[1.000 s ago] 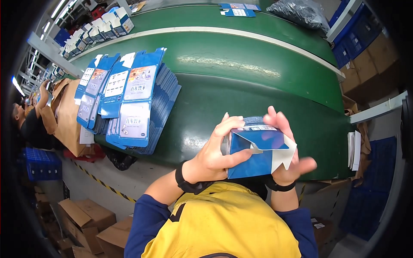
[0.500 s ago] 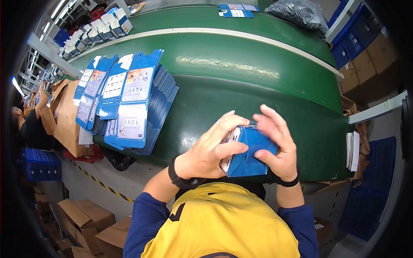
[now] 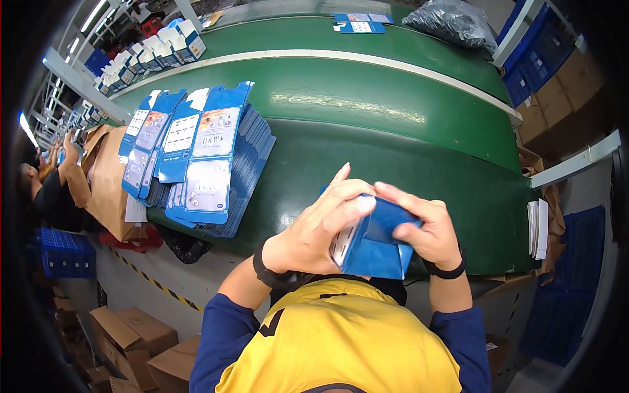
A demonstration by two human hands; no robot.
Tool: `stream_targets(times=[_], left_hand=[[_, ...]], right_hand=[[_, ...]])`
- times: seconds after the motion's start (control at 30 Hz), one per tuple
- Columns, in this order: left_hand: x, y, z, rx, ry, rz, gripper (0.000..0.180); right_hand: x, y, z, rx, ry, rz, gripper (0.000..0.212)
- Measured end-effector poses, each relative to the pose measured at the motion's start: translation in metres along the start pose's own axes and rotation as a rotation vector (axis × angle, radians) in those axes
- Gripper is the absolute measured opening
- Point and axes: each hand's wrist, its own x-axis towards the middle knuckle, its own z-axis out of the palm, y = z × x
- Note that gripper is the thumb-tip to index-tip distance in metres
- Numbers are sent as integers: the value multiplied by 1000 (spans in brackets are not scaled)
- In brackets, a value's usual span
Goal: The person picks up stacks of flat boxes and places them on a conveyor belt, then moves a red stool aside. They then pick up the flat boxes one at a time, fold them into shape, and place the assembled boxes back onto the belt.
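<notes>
Close in front of my body, at the near edge of the green belt table [image 3: 314,154], both hands are on a blue cardboard box [image 3: 377,259]. My left hand [image 3: 327,226] wraps its left side, where a white printed panel shows. My right hand [image 3: 429,229] grips the right edge and top, its thumb and fingers bent over the blue flaps. What the fingertips press on is partly hidden. To the left lies a thick stack of flat blue-and-white box blanks [image 3: 209,177], with a second stack [image 3: 147,144] beside it.
Several standing boxes [image 3: 173,46] line the far left. Further blanks [image 3: 360,25] and a grey plastic bag [image 3: 449,23] lie at the back. An open brown carton [image 3: 108,180] stands left, near another person [image 3: 49,190]. Cartons [image 3: 134,334] sit on the floor; white papers [image 3: 537,229] at right.
My right hand has closed in from spread fingers to grip the box's top edge. The box has tilted slightly, and my left thumb has shifted up along it.
</notes>
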Motion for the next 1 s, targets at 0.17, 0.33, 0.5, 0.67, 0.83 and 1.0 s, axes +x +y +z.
stream_targets(times=[0.17,0.33,0.5,0.67,0.83,1.0], left_hand=[[-1,-16,36,256,240,60,92],[-4,-17,27,195,198,-27,79],[-4,-24,1,515,81,467,39],[-7,-3,-34,791,-185,186,50],[-10,7,-67,713,-291,-49,48],[-16,0,-68,779,-414,39,36]], right_hand=[[12,-2,29,318,393,-17,100],[15,-5,26,238,422,6,99],[4,33,-21,1095,-28,512,65],[45,38,-40,925,-227,542,85],[95,44,-19,637,-454,491,106],[108,58,1,539,-416,371,97]])
